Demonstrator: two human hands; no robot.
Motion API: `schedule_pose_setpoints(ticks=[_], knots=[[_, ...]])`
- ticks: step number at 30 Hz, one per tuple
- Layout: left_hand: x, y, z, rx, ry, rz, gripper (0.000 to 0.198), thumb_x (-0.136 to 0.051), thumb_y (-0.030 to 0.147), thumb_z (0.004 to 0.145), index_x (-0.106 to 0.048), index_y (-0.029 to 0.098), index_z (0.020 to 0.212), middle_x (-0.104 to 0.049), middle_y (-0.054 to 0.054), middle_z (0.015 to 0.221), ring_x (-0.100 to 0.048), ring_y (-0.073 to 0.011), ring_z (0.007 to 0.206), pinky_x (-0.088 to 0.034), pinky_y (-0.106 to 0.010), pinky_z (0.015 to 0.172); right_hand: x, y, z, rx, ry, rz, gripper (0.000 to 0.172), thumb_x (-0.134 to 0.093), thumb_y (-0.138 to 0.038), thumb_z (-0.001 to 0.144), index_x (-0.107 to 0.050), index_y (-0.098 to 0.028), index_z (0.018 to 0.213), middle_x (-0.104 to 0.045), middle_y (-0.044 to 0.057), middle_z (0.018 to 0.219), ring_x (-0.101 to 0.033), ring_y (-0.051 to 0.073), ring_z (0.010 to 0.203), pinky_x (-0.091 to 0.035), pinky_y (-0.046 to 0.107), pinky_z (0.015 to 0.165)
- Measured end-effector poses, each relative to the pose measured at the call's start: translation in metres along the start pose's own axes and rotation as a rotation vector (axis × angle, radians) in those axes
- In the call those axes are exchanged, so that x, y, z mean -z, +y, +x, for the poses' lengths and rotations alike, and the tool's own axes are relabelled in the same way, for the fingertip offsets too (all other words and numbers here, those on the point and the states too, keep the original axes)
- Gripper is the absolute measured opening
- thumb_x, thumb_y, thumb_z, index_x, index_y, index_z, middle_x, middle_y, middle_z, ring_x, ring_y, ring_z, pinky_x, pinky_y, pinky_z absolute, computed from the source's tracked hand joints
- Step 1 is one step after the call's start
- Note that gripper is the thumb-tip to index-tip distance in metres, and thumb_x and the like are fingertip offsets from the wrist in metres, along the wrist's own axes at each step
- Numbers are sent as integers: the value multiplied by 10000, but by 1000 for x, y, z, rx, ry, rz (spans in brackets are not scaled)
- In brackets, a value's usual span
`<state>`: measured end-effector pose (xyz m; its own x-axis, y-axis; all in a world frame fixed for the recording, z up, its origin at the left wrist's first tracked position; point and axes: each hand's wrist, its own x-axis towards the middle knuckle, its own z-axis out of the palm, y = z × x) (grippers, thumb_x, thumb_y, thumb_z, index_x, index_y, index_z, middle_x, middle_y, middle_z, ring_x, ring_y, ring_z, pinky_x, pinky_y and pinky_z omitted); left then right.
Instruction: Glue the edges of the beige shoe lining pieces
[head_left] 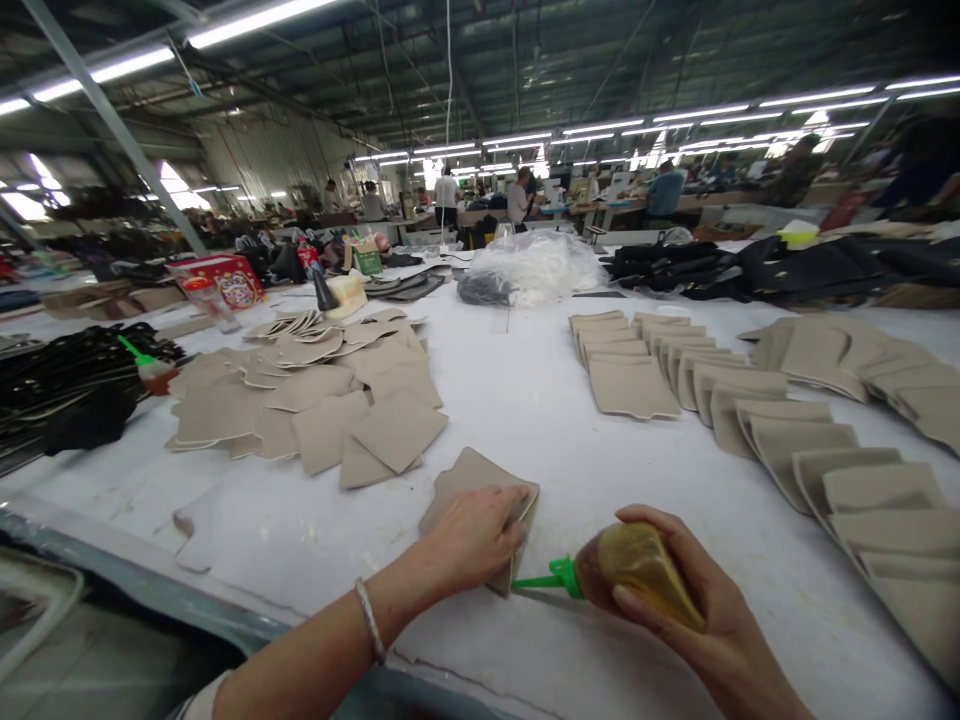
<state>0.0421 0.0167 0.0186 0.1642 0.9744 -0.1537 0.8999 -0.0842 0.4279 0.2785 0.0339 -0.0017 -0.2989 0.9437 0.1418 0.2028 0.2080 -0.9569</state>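
My left hand [480, 535], with a silver bangle at the wrist, presses on a beige leather-like panel [469, 475]. Its fingers are bent and hold the panel near its right edge. My right hand [690, 590] is wrapped around a squeeze bottle [634, 570] of amber liquid, which lies tilted nearly sideways. The bottle's green nozzle [544, 578] points left, its tip at the panel's lower right corner. Part of the panel is hidden under my left hand.
Loose beige panels [322, 390] lie piled on the left. Overlapping rows of panels [757, 400] curve along the right. Another green-tipped bottle [150, 368] rests by black pieces at far left. Clear plastic bags [536, 268] sit at the back; people stand beyond.
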Motion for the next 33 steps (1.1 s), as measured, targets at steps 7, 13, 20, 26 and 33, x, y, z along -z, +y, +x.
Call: schedule_pose_setpoints(ticks=[7,13,20,26,33], knots=[[0,0,0,14,-7,-3,423,-409,260,893,-513,221,1301,-614,-79,1275,-597,-290,1124,-461,-442,976,6,6,4,92,13,-76,460,-715,-451,792,-523,-270,1170,-602,2,1039,-604,204,882,-477,231,758],[1,1,0,17,-11,6,430,-405,269,894,-507,220,1309,-625,-80,1249,-596,-280,1115,-455,-417,974,7,18,8,128,-57,-70,449,-696,-430,823,-497,-286,1200,-605,-1,1064,-622,199,901,-495,227,783],[1,2,0,33,-29,38,420,-380,294,910,-500,231,1309,-652,-76,1164,-617,-266,1041,-467,-385,927,3,17,5,111,-14,-87,458,-689,-457,824,-496,-292,1206,-594,-6,1078,-612,196,910,-489,219,788],[-1,0,1,20,-25,43,434,-375,294,905,-504,209,1310,-650,-89,1173,-615,-282,1053,-471,-412,929,9,19,8,138,-43,-125,446,-692,-445,837,-491,-290,1205,-611,-7,1023,-628,173,840,-506,199,743],[1,-2,3,-9,-24,-15,465,-365,220,882,-504,221,1325,-604,-65,1296,-583,-268,1153,-448,-409,993,15,23,11,197,-77,-171,439,-671,-437,868,-467,-293,1230,-586,15,1126,-623,194,959,-513,209,785]])
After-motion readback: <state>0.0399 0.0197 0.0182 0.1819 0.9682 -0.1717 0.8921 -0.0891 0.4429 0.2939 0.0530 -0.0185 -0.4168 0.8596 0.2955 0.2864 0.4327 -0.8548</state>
